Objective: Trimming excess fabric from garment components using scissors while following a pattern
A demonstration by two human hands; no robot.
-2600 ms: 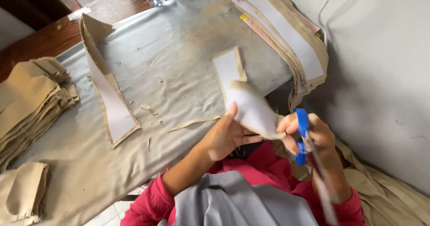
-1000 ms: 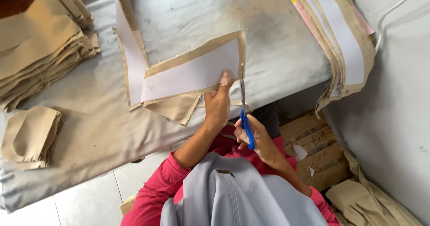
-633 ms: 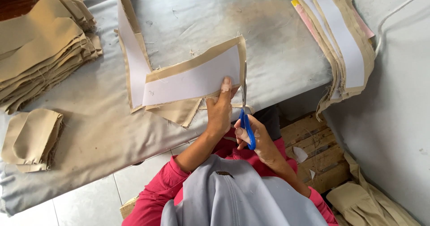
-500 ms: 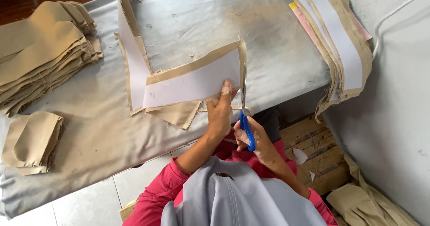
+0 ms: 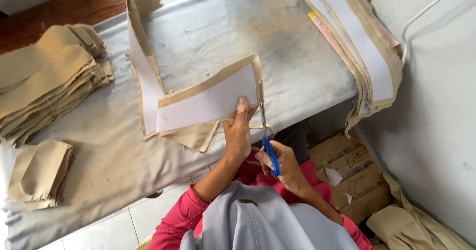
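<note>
Pressing down with extended fingers, the left hand (image 5: 238, 133) pins the near right corner of a tan fabric piece (image 5: 198, 133) topped by a white paper pattern (image 5: 206, 104), which lies at the front edge of the grey-covered table (image 5: 223, 32). The fingers are spread flat on the paper, not curled around anything. Just beside them, the right hand (image 5: 280, 163) is closed through the blue handles of a pair of scissors (image 5: 265, 126); the blades point away from the body and run along the right edge of the pattern, where tan margin shows beyond the white. Whether the blades are parted or closed cannot be told at this size. The step in hand appears to be trimming the fabric to the pattern's right side. The next move, by judgement, calls for the cut line to hug the paper edge while the left hand keeps both layers from shifting. Further out lie a long folded strip (image 5: 141, 66), a stack of tan pieces (image 5: 44, 91) at far left, a small folded bundle (image 5: 39, 173), and layered strips (image 5: 362, 47) overhanging the table's right edge.
</note>
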